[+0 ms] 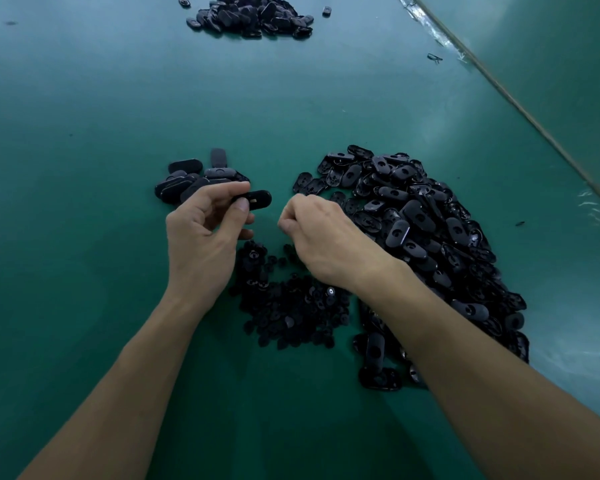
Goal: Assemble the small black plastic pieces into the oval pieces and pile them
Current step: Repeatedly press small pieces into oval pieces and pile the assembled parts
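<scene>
My left hand (205,230) pinches a black oval piece (257,198) between thumb and fingers, just above the green table. My right hand (321,233) is curled shut a little to the right of it; whether it holds a small piece is hidden by the fingers. Below both hands lies a heap of small black plastic pieces (291,313). A big heap of oval pieces (423,230) spreads on the right. A small pile of oval pieces (191,178) lies just behind my left hand.
A further pile of black oval pieces (250,15) sits at the far edge of the green table (84,133). A taped seam (499,88) runs diagonally along the right side, with a stray black scrap (434,58) beside it.
</scene>
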### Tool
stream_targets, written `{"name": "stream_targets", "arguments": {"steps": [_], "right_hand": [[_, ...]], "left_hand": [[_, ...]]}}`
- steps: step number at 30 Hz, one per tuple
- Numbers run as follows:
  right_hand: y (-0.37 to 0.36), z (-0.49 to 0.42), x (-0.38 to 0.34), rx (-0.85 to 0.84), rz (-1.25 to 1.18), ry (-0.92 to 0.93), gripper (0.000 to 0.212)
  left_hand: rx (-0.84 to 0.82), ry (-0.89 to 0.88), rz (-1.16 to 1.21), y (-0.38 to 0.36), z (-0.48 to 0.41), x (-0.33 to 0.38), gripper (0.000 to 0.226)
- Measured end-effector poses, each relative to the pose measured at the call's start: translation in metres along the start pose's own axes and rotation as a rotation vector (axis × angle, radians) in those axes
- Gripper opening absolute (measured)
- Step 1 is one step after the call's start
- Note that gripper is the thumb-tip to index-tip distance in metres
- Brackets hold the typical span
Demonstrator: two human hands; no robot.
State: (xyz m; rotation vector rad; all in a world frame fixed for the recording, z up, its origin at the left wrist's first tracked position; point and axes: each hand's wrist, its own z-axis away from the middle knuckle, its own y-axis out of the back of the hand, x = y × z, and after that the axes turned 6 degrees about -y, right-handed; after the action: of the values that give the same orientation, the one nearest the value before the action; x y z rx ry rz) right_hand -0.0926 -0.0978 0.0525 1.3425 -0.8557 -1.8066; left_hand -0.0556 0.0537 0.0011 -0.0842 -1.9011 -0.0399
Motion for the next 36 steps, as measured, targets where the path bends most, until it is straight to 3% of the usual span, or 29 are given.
{"name": "stream_targets", "arguments": {"steps": [4, 11, 16, 21, 28, 36], "right_hand": [[0.005, -0.001, 0.002, 0.007, -0.060, -0.013, 0.016], [0.017, -0.005, 0.008, 0.254, -0.250, 0.025, 0.015], [0.020, -0.001, -0.001, 0.350, -0.316, 0.156, 0.010], [0.016, 0.005, -0.011, 0.272, -0.289, 0.213, 0.006], [0.005, 0.008, -0.014, 0.175, -0.206, 0.120, 0.019], [0.002, 0.007, -0.016, 0.256, -0.220, 0.115, 0.011]], "left_hand": [[0.041, 0.016, 0.015, 0.001, -0.001, -0.002, 0.021], [0.131, 0.028, -0.023, 0.003, -0.002, -0.005, 0.020], [0.128, 0.032, -0.033, 0.004, -0.002, -0.005, 0.020], [0.064, 0.028, -0.008, 0.003, 0.000, -0.002, 0.016], [-0.004, -0.022, -0.075, 0.000, 0.002, 0.002, 0.019], [-0.065, -0.015, -0.041, 0.000, 0.002, 0.003, 0.018]]}}
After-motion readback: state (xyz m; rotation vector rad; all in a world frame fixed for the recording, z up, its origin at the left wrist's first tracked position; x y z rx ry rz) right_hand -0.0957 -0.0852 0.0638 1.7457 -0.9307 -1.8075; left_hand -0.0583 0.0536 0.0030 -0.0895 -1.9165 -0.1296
